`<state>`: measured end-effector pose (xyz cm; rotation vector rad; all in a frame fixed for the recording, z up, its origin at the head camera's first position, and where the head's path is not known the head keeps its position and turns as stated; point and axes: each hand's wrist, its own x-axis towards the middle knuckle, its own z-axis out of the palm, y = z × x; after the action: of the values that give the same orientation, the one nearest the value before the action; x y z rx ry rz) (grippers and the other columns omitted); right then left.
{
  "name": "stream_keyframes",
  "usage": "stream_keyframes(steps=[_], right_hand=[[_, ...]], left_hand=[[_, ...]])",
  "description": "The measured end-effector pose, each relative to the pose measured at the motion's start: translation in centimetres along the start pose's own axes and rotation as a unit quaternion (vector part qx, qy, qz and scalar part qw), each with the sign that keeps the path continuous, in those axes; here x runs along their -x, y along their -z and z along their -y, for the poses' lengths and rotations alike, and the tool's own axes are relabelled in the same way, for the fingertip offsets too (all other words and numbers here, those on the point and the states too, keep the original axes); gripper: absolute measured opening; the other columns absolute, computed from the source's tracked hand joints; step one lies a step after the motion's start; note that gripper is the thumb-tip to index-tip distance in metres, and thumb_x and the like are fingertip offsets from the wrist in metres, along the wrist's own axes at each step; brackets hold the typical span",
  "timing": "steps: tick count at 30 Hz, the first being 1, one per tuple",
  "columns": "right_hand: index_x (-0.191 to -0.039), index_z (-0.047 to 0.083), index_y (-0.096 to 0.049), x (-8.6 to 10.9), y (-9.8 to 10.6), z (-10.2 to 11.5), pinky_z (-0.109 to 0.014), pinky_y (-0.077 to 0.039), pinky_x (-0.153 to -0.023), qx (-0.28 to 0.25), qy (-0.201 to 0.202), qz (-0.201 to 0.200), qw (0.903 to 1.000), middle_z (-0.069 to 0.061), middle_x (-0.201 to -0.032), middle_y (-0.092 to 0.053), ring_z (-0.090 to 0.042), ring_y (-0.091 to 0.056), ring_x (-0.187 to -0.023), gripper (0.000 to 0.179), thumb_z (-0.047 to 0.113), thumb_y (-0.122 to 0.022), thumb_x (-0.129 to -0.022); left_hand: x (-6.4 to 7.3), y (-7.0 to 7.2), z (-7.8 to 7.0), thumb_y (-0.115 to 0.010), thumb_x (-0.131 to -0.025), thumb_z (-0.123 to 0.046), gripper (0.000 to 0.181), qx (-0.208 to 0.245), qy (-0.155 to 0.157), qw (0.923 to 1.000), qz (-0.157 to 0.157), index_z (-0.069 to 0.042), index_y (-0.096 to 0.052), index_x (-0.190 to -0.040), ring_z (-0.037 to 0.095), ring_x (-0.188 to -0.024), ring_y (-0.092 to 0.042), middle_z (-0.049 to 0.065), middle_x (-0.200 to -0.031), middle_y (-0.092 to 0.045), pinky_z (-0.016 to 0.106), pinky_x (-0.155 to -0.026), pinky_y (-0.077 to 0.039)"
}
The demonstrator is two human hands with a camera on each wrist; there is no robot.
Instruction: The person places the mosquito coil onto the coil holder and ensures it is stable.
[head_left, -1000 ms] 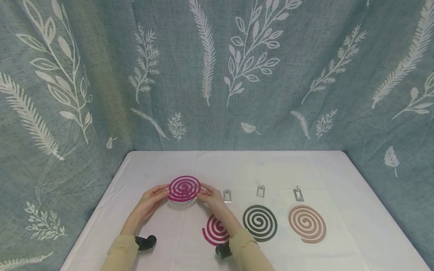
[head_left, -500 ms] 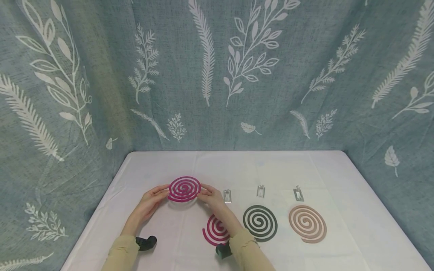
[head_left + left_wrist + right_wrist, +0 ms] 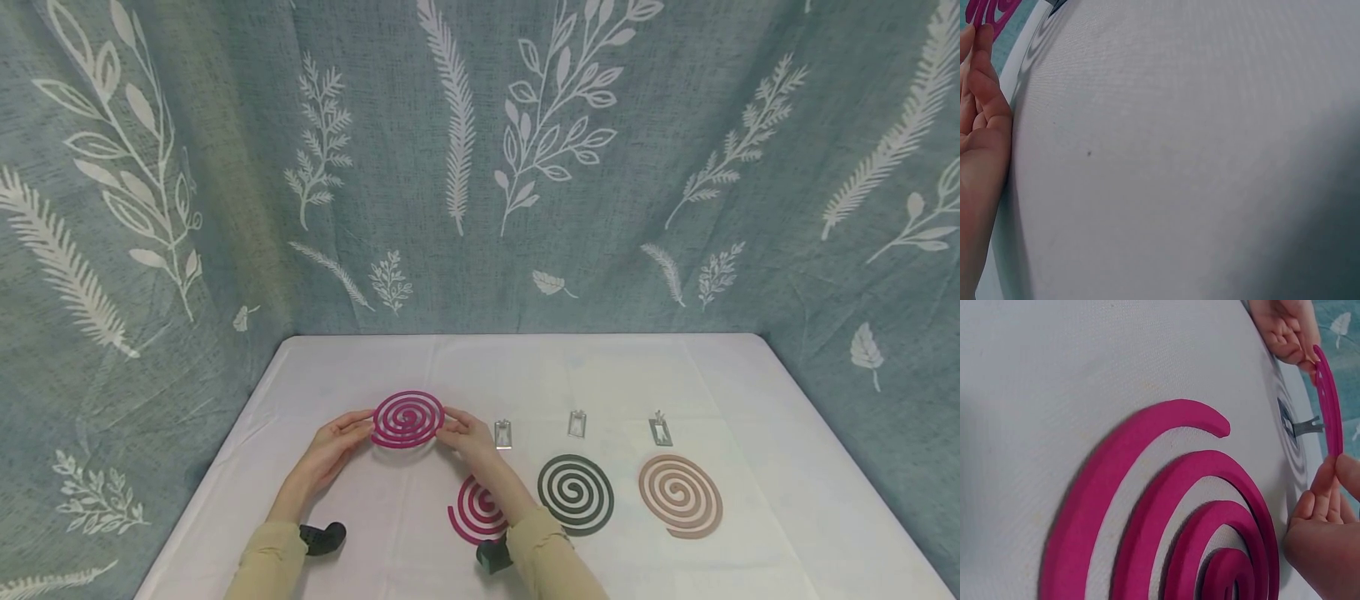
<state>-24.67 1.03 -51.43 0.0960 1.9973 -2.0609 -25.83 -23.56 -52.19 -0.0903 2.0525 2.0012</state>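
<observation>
A magenta mosquito coil (image 3: 408,419) is held level above the table by both hands. My left hand (image 3: 330,446) pinches its left rim between thumb and fingers; my right hand (image 3: 470,440) pinches the right rim. Under the coil, the right wrist view shows a metal coil stand (image 3: 1307,428) with its upright prong reaching the coil's underside; whether they touch I cannot tell. A second magenta coil (image 3: 467,521) lies flat on the table, partly hidden by my right forearm. The left wrist view catches only my left hand and a corner of the held coil (image 3: 1002,19).
Three metal coil stands, left (image 3: 503,434), middle (image 3: 577,423) and right (image 3: 661,430), lie in a row. In front are a dark green coil (image 3: 551,492) and a brown coil (image 3: 651,496). A white cloth covers the table (image 3: 375,358); patterned curtains (image 3: 480,275) enclose it.
</observation>
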Motion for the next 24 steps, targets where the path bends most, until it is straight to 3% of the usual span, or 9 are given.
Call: stream_keyframes(steps=[12, 24], right_hand=[[-0.134, 0.004, -0.05, 0.25, -0.16, 0.14, -0.03, -0.051, -0.085, 0.009, -0.003, -0.009, 0.9999, -0.006, -0.094, -0.067, -0.008, -0.061, -0.082, 0.05, 0.011, -0.064, -0.087], [-0.133, 0.005, -0.052, 0.01, -0.13, 0.0, -0.031, -0.051, -0.087, 0.013, -0.013, -0.012, 0.9998, -0.005, -0.093, -0.068, -0.01, -0.063, -0.084, 0.048, 0.011, -0.064, -0.086]], left_hand=[[0.18, 0.04, -0.18, -0.06, -0.093, -0.014, 0.042, 0.002, -0.008, 0.9999, 0.007, 0.004, -0.049, -0.129, -0.006, -0.092, -0.06, -0.019, -0.091, -0.066, 0.009, -0.084, -0.046], [0.23, 0.02, -0.05, -0.06, -0.092, -0.011, 0.019, 0.011, -0.016, 0.9998, 0.011, -0.013, -0.06, -0.111, -0.004, -0.09, -0.061, -0.017, -0.089, -0.067, 0.011, -0.081, -0.048]])
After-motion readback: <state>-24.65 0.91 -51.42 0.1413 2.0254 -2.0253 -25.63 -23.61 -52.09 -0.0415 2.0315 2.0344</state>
